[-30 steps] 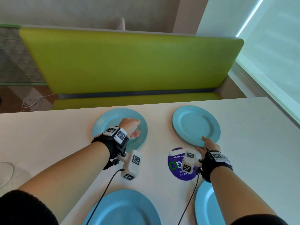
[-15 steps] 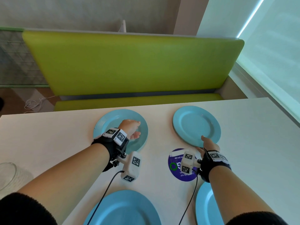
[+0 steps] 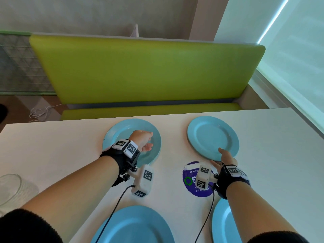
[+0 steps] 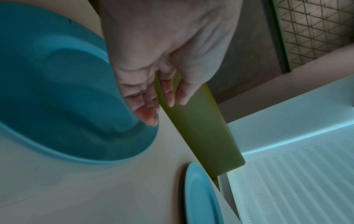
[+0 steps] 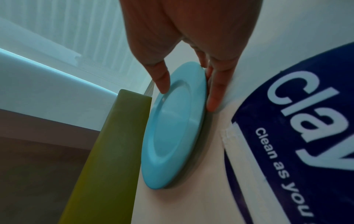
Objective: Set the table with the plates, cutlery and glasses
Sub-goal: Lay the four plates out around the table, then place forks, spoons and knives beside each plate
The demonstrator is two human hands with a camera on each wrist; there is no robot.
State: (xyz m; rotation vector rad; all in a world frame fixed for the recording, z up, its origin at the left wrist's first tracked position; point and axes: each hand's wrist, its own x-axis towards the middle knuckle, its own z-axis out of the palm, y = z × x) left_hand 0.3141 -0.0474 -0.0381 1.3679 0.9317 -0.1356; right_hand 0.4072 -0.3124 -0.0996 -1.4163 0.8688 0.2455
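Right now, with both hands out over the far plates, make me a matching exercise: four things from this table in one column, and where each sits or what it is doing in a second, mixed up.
Column one:
1. left hand
2. right hand
3. round purple sticker
4. glass bowl

Column two:
A. at the table's left edge
B. pinching the near rim of the far right plate
C. flat on the table between the plates
D. over the far left plate, fingers loose, holding nothing

Pairs: 1-D, 2-B, 3-C, 4-A
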